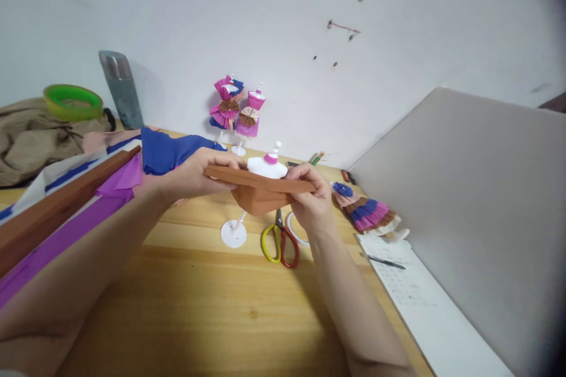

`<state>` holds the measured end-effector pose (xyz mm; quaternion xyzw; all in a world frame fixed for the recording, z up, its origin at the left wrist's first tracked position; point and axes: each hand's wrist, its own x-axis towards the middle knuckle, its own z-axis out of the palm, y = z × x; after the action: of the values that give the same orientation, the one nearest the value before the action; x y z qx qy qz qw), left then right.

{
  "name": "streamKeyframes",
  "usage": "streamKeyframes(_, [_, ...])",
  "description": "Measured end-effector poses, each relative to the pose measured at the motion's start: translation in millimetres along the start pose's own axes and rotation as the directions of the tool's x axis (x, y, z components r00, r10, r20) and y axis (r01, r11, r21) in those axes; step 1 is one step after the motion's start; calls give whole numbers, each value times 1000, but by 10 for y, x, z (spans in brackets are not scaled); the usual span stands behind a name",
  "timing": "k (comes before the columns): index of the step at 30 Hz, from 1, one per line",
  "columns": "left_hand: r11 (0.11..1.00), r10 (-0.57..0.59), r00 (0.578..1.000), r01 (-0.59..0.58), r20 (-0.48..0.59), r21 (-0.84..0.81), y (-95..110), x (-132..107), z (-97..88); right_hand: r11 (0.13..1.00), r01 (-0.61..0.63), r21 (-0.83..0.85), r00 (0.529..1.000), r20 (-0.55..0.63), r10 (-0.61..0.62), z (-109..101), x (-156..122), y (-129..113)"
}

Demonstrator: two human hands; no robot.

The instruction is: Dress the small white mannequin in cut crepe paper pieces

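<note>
A folded strip of brown crepe paper (260,184) is stretched between both hands above the wooden table (198,306). My left hand (194,174) pinches its left end and my right hand (312,197) grips its right end, fingers closed. Right behind the strip stands a small white mannequin (266,166) on a thin stem with a round white base (233,234). A loose fold of the brown paper hangs below the strip in front of the stem.
Scissors with yellow and red handles (280,244) and a tape ring (294,228) lie near the base. Two dressed paper-doll mannequins (236,109) stand by the wall. Crepe rolls (66,206), a grey flask (120,89), a layered paper skirt (367,212), a sheet with pen (398,274) and a grey board (477,206) surround.
</note>
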<state>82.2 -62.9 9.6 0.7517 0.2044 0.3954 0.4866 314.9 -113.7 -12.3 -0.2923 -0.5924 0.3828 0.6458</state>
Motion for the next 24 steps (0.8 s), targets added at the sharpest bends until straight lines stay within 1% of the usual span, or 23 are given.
streamKeyframes(2, [1000, -10, 1000, 10, 4, -6, 32, -20, -13, 1000, 22, 20, 1000, -6, -22, -14, 3, 17])
streamKeyframes(4, [1000, 6, 1000, -6, 17, -4, 55, -33, -20, 999, 24, 48, 1000, -3, -24, -14, 9, 18])
streamKeyframes(7, [999, 28, 999, -29, 40, 24, 74, -36, -16, 995, -19, 98, 1000, 4, 19, 10, 22, 6])
streamKeyframes(10, [999, 27, 999, -28, 17, 21, 83, -29, 0, 987, -84, 134, 996, -16, 86, 44, 38, -5])
streamKeyframes(13, [999, 29, 1000, -30, -8, -33, 79, -21, 14, 981, -146, 131, 988, -32, 151, 68, 50, -10])
streamKeyframes(15, [997, 30, 999, -31, -15, -71, 65, -16, 20, 978, -163, 128, 985, -39, 170, 78, 52, -12])
streamKeyframes(21, [977, -6, 1000, 0, -29, -211, -28, 6, 20, 981, -140, 136, 989, -29, 146, 86, 37, -13])
streamKeyframes(24, [966, -23, 998, 8, -52, -257, -77, 17, 16, 983, -141, 121, 988, -49, 148, 77, 38, -10])
